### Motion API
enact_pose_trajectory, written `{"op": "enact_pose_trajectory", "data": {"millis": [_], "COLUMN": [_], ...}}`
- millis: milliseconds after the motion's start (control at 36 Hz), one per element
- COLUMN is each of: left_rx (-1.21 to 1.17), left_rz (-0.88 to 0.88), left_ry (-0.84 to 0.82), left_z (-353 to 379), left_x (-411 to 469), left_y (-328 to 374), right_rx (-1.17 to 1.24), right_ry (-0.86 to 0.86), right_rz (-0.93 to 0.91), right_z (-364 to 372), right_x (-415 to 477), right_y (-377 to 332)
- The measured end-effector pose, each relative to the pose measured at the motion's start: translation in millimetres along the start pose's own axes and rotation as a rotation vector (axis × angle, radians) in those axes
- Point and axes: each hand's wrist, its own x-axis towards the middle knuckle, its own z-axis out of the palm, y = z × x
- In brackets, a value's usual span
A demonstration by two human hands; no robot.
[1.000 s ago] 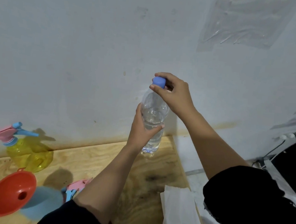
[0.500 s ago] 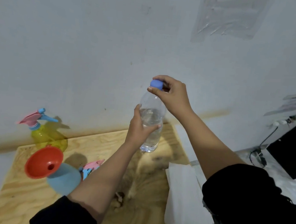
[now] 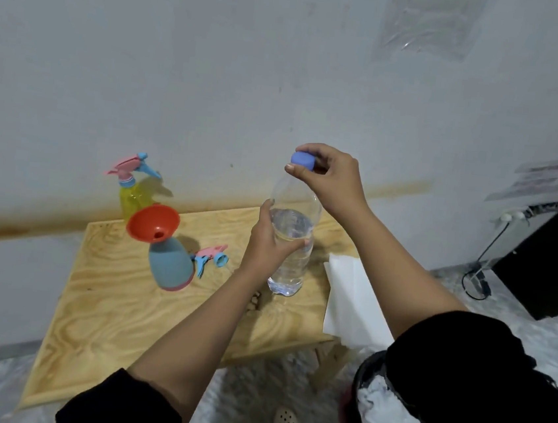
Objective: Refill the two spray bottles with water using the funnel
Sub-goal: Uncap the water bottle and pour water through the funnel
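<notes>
Paper point(image 3: 350, 305) lies on the right edge of the desk point(image 3: 122, 315), just beside the bottle point(image 3: 291, 261). A bin point(image 3: 362, 375) holding white waste stands on the floor below it. We note the left hand point(image 3: 267, 244) with fingers wrapped round the bottle's middle, and the right hand point(image 3: 332, 179) with fingers pinching the blue cap point(image 3: 303, 160) at its mouth. The bottle is upright, well over half full of water. The funnel point(image 3: 152, 222) sits tilted in the neck of the blue sprayer point(image 3: 170, 265), with a spray head point(image 3: 212, 261) lying beside it. The yellow sprayer point(image 3: 133, 196) stands by the wall with its head on. We cannot tell how full it is.
</notes>
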Motion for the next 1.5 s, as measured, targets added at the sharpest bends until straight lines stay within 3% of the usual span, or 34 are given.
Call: {"op": "enact_pose_trajectory", "data": {"millis": [250, 444, 889, 1139, 1500], "left_rx": [-0.095, -0.069, -0.022, 0.0, 0.002], "left_rz": [0.005, 0.0, -0.032, -0.042, -0.031], "left_ry": [0.008, -0.107, -0.192, -0.155, -0.187], "left_z": [2.5, -5.3, -13.3, -13.3, -24.0], "left_x": [-29.6, -23.0, -8.9, -9.0, -9.2], "left_y": [-3.2, -3.4, -5.6, -1.7, -2.1], "right_rx": [0.051, 0.019, 0.077, 0.003, 0.041], "right_ry": [-0.002, 0.046, -0.233, 0.019, -0.015], "right_rz": [0.02, 0.022, 0.047, 0.044, 0.012], "right_z": [-5.7, -5.2, -23.5, -8.9, -12.0], "right_x": [-30.0, -31.3, -15.1, -12.6, -10.3], "right_y": [-8.0, -8.2, -2.3, -10.5, -6.9]}}
